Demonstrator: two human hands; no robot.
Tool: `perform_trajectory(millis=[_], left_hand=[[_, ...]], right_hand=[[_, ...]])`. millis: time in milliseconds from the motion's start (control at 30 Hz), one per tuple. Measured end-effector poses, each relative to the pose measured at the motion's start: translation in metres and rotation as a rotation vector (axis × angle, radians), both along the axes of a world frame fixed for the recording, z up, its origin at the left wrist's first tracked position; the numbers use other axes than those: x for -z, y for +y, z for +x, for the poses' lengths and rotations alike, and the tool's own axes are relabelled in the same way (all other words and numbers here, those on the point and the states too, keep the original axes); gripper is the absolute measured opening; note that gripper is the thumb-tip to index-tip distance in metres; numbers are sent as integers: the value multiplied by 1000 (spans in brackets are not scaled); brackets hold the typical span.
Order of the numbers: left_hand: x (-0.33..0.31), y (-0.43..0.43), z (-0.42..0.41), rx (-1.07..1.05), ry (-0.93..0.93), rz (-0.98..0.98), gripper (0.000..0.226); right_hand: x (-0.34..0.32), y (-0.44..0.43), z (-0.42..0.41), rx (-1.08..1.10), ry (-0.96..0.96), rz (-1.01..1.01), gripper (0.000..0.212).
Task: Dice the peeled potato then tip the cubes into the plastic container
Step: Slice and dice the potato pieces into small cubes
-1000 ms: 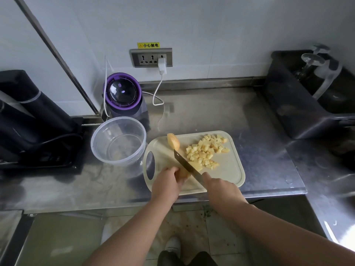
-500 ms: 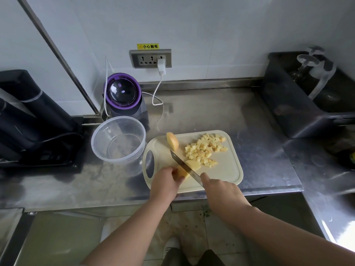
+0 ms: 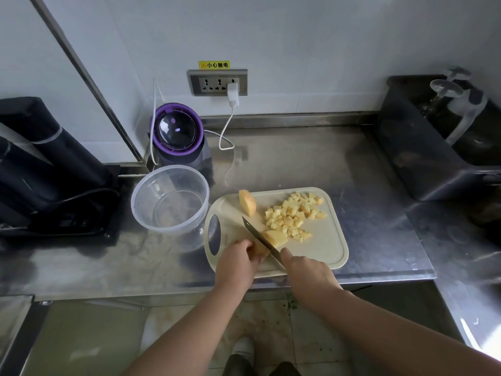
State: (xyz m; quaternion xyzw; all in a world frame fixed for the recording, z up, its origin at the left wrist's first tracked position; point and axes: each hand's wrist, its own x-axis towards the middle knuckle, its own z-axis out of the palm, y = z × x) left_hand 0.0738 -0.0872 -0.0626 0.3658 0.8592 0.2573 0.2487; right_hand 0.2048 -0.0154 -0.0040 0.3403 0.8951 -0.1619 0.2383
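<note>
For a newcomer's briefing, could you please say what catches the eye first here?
At the near edge of the cutting board, the left hand holds a potato piece while the right hand cuts it with a knife. Diced cubes lie heaped behind, and the clear plastic container stands left of the board.

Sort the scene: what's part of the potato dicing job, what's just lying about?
Job: left hand holding the potato piece; right hand gripping the knife; potato cubes; uncut potato wedge; cutting board; plastic container.
Lying about: purple-rimmed appliance; white charger in the wall socket; black machine at left; dark tub at right.
</note>
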Motion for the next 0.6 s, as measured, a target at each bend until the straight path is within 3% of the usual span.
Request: perform_trajectory(millis=[200, 600], left_hand=[[-4, -2, -1, 22, -14, 3, 35], [-6, -5, 0, -6, -40, 24, 33]], right_hand=[[-12, -1, 8, 62, 109, 33, 48], [-21, -14, 17, 43, 81, 50, 49]])
